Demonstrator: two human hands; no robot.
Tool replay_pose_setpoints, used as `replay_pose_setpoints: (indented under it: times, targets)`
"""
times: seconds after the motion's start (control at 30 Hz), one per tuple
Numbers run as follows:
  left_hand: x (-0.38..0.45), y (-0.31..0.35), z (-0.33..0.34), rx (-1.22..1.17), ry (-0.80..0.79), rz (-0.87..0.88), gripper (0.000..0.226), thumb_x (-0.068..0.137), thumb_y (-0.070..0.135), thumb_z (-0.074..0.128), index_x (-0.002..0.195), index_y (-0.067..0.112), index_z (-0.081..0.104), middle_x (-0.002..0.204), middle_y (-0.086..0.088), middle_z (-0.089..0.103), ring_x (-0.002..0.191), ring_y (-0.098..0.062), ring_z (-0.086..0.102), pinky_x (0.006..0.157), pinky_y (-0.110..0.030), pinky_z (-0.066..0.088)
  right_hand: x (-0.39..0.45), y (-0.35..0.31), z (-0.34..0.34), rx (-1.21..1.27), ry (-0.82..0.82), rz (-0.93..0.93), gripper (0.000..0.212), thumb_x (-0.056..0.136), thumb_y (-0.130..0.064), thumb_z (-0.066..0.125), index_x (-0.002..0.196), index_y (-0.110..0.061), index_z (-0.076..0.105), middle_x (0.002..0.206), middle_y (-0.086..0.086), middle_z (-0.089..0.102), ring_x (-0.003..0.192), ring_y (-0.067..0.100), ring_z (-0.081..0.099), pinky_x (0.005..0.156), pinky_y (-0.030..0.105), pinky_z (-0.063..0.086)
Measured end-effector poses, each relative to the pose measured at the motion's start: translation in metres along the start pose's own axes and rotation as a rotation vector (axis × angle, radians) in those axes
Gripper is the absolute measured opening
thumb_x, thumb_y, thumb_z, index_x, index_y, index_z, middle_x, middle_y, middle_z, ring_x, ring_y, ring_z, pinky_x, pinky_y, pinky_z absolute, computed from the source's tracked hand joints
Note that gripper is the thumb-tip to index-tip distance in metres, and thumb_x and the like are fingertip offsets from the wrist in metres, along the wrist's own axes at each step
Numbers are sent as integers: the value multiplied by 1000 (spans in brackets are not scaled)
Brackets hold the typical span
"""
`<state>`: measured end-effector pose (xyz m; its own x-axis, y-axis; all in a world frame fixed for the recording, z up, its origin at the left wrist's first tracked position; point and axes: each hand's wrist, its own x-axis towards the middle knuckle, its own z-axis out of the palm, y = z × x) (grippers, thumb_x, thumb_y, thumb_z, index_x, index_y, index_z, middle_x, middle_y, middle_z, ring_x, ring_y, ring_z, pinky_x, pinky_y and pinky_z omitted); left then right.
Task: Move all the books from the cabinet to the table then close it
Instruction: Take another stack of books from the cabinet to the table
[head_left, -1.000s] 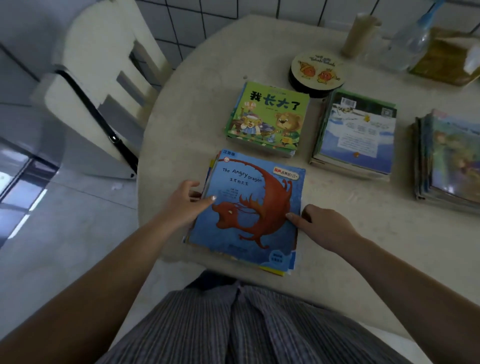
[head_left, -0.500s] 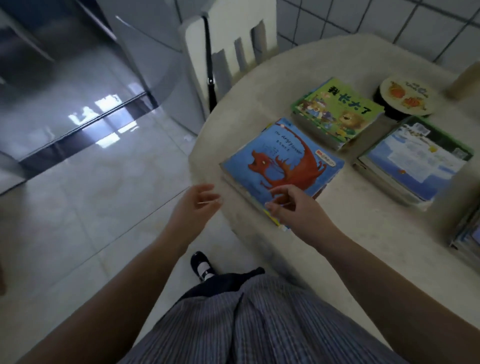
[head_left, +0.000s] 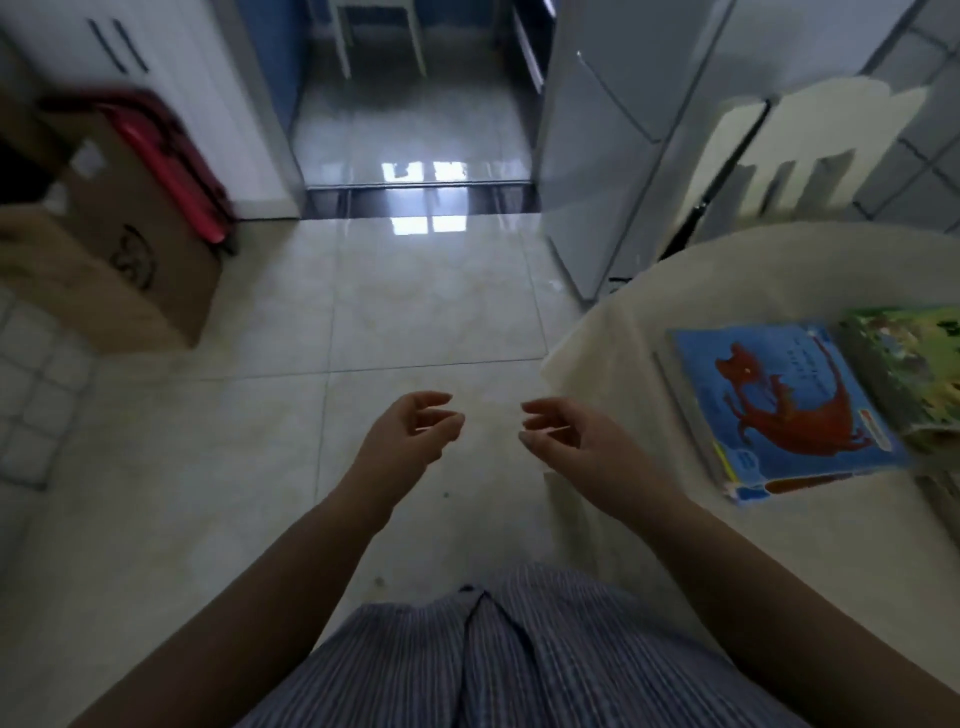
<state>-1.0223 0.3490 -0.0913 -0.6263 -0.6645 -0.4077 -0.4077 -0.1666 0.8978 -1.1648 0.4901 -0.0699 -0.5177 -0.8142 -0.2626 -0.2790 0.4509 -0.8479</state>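
Cardboard, far left: a brown corrugated box (head_left: 111, 270) on the pale tiled floor (head_left: 426, 332), with a red flat case (head_left: 171, 171) leaning behind it against white cupboard doors with dark bar handles (head_left: 117, 44). Whether those doors belong to the cabinet in question, I cannot tell. Centre: a glossy floor running through a doorway, window glare on it.

My left hand (head_left: 410, 436) hangs over the floor, fingers loosely curled, holding nothing. My right hand (head_left: 571, 436) is just beside it, equally slack and empty, near the table edge but not touching it.

Right of the hands: a round cream table (head_left: 649, 312) with a cream slatted chair (head_left: 779, 156) behind it. On the table, a blue picture book with a red dragon on its cover (head_left: 779, 405) lies flat atop what looks like a thin stack. Touching or just beside it on the right is a green-covered picture book (head_left: 909, 364), partly cut off by the frame. More books may sit beyond; out of view.

Step in hand, as I judge it: between loads, turned away from the table with nothing carried. No open cabinet or remaining books show here, so progress is uncertain. Next move calls for reaching the cabinet, checking its shelves, then lifting out whatever remains with both hands, or shutting the door if none does.
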Motion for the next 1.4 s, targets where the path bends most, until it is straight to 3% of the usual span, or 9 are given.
replay_pose_setpoints:
  times: [0.2,0.5,0.77,1.07,1.4]
  targets:
    - [-77,-62,-111,-111,232,-57,24,89,24,63,112,25,54,107,0,65,100,-16,64,90,-38,52,-8,-59,107,-108,-230,-146,34,89,-33,58,122,-23,55,108,-9,58,95,4,60,79,20,52]
    - [-228,-160,-266,-290,561,-142,27,89,23,63,114,23,56,107,1,67,102,-17,64,91,-39,51,-61,-144,305,-179,-547,-293,30,90,-34,57,120,-28,55,109,-14,60,96,2,60,84,24,52]
    - [-337,-236,-337,-440,887,-234,20,86,30,65,105,31,57,105,4,68,102,-16,64,96,-43,50,-104,-201,443,-208,-840,-368,22,89,-26,60,110,-33,58,108,-14,63,98,3,62,88,29,53]
    - [-380,-279,-391,-631,1122,-316,22,88,27,65,108,28,56,101,4,68,101,-17,65,92,-38,50,-103,-249,563,-272,-1115,-425,20,89,-23,61,104,-35,59,102,-16,63,97,4,63,89,31,52]
    - [-377,-300,-514,-809,1433,-377,25,87,29,66,110,25,58,103,2,69,98,-14,67,92,-36,51,-47,-340,712,-320,-1371,-475,18,90,-21,59,100,-36,60,102,-13,65,101,10,63,91,35,53]
